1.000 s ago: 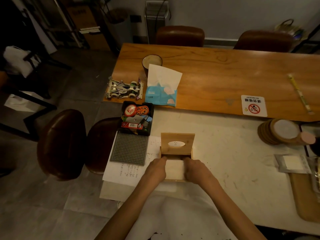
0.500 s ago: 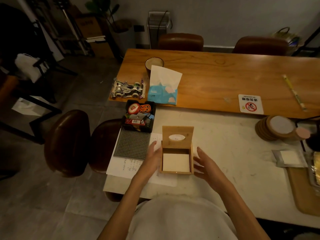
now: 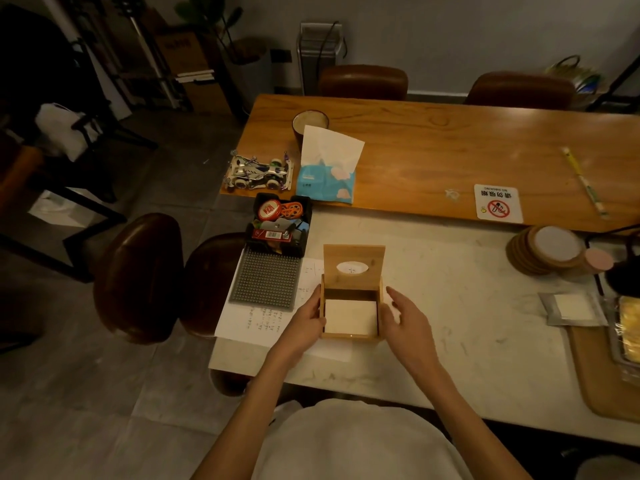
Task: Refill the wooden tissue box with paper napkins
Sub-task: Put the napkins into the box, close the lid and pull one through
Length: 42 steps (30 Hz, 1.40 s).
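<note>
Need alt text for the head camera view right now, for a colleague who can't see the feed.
A wooden tissue box sits on a pale table, hinged lid standing open, a stack of white napkins inside. The left hand touches its left wall; the right hand hovers open beside its right wall.

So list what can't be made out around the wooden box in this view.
- How deep the napkins sit in the wooden tissue box: head view, only the top sheet shows.
- Whether the left hand presses the box wall: contact hidden by the hand itself.
- Whether the right hand touches the box: too dim to tell.
- Writing on the paper sheet: too small.
- Tray at right: cut off by the frame edge.
</note>
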Tool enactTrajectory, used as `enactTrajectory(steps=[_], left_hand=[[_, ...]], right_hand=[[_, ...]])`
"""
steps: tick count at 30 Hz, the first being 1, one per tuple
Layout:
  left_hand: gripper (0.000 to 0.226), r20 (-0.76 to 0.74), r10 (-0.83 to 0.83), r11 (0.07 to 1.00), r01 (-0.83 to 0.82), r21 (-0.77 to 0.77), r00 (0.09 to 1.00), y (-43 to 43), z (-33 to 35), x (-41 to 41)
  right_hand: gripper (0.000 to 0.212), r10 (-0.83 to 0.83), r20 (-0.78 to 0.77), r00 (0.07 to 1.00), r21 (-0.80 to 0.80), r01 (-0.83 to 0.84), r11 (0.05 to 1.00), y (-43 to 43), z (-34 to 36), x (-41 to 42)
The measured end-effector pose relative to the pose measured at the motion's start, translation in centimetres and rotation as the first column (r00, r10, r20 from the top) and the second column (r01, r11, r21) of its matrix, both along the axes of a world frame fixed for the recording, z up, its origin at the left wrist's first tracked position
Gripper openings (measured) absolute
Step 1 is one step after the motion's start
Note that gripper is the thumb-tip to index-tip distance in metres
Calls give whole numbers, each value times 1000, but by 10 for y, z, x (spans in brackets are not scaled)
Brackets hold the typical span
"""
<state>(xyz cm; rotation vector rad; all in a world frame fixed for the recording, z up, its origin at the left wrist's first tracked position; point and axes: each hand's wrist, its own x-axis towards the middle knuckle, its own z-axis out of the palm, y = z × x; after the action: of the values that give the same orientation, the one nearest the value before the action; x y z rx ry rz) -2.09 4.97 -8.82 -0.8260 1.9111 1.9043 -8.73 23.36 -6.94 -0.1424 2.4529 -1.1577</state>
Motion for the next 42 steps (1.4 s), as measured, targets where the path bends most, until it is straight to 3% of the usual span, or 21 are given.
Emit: enactTrajectory(steps=[1,2,5,7,9,14,17,19,21,23,24,26,27,30,33,38,40,42], left_hand=[[68,3,2,1000,-2,5,1000,-1,-3,1],[68,10,2,1000,-2,12,1000,-2,-6,3],[68,23,1,1000,-2,19,1000,-4,-10,6],[66,20,11,1000,-11,20,1000,-3,-11,6],[65,27,24,999,-25,25,999,-3,-11,7],[58,28,29,999,-29,13,999,-1,-7,9],[61,18,22,1000,-22,1,1000,-3,-13,10],[62,37,35,999,-36,13,999,-3,-12,10],[61,49,99,993,-101,54,994,-2,-9,9],[59,65,204,969,-211,131,977,-1,-6,8],[58,73,238,954,-247,172,969,-1,-5,8],[56,90,237,944,-252,214,967,0,-4,7],[53,91,226,946,-241,216,970,1,-3,7],[44,111,207,957,-225,183,972,-2,3,0],[65,105,189,965,-204,166,976,-18,13,-20],[72,91,134,923,-158,352,987,-38,40,-49],[69,110,126,924,-157,348,986,-37,44,-47],[52,65,93,944,-108,312,994,-35,41,-37]], right_hand=[[35,89,-173,981,31,-85,996,-6,3,5],[34,193,-244,950,57,-185,981,-13,6,8],[35,522,-290,802,279,-451,848,-39,-8,10],[38,620,-295,727,405,-493,770,-50,-23,8],[37,655,-244,715,451,-514,730,-56,-31,6],[47,674,-289,680,474,-510,718,-56,-42,-1],[34,650,-262,713,371,-547,750,-54,-39,-4],[28,526,-315,790,258,-463,848,-48,-30,-5],[26,195,-362,912,57,-186,981,-33,-19,-2],[21,-191,-205,960,-158,160,974,-14,-19,-3],[23,-301,-7,953,-238,291,926,-6,-20,-6],[38,-302,480,824,-337,491,804,6,-24,-13],[45,-252,605,756,-337,529,778,11,-25,-15],[55,-153,585,796,-300,388,871,16,-26,-17],[56,-113,480,870,-333,299,894,8,-10,-37],[63,38,773,633,-357,385,851,-2,20,-83],[61,60,750,658,-351,321,880,0,22,-83],[39,83,677,732,-352,222,909,4,15,-74]])
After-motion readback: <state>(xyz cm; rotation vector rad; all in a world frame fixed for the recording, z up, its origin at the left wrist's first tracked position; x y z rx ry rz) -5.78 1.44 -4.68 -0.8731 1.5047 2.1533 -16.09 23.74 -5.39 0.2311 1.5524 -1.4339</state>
